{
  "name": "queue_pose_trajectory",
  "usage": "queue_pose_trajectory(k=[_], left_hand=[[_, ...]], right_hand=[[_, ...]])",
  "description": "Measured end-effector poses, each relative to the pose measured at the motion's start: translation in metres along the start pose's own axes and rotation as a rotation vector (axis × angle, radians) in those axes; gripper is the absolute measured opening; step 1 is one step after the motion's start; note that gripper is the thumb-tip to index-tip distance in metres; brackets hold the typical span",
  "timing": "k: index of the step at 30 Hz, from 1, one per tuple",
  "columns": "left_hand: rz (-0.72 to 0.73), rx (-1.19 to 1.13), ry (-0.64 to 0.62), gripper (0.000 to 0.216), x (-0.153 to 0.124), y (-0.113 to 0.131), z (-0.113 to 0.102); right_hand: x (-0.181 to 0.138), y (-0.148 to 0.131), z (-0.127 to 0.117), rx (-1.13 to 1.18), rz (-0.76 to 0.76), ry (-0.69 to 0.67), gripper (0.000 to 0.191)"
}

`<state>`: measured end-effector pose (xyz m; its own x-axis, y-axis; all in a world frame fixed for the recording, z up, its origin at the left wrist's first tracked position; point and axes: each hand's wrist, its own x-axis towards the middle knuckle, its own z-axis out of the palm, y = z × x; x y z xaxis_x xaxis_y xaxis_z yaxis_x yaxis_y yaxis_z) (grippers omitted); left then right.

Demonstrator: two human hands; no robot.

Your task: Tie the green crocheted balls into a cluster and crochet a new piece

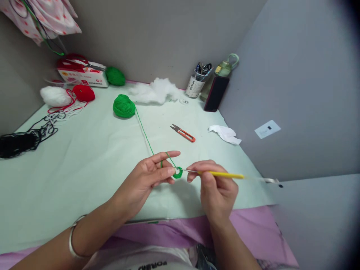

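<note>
Between the thumb and fingers of my left hand [153, 172] is a small ring of green crochet work [178, 174]. Green yarn [144, 130] runs from a green yarn ball [124, 106] to that hand, loops round a finger and passes over the stretched index finger down to the ring. My right hand [215, 183] grips a crochet hook [222, 174] with a yellow handle. Its thin metal shaft points left, and the tip meets the green ring. Whether a loop sits on the hook is too small to tell.
Orange thread snips [182, 133] lie beyond my hands. White stuffing [157, 91], a pen cup [195, 84], a phone [216, 93] and a green bottle [224, 68] stand at the back. White paper [225, 134] is at right; black yarn [19, 144] and red yarn [83, 93] at left.
</note>
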<state>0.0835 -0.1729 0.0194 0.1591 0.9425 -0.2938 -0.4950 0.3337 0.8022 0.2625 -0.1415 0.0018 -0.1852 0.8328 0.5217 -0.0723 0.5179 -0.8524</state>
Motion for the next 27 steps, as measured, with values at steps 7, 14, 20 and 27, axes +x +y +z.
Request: queue_pose_trajectory(k=[7,14,20,27], left_hand=[[0.088,0.026,0.037,0.046,-0.002,-0.008,0.005],[-0.064,-0.105,-0.047,0.037,0.001,-0.002,0.0],[-0.037,-0.126,-0.015,0.029,0.001,0.006,-0.003],[-0.035,-0.081,-0.052,0.034,-0.001,0.005,-0.001]], right_hand=[[-0.008,0.004,0.008,-0.353,-0.227,-0.066,0.033],[-0.002,0.002,0.005,-0.153,-0.1,0.051,0.023],[0.006,0.002,0.003,0.257,0.221,0.136,0.016],[0.007,-0.001,0.005,0.314,0.213,0.071,0.015]])
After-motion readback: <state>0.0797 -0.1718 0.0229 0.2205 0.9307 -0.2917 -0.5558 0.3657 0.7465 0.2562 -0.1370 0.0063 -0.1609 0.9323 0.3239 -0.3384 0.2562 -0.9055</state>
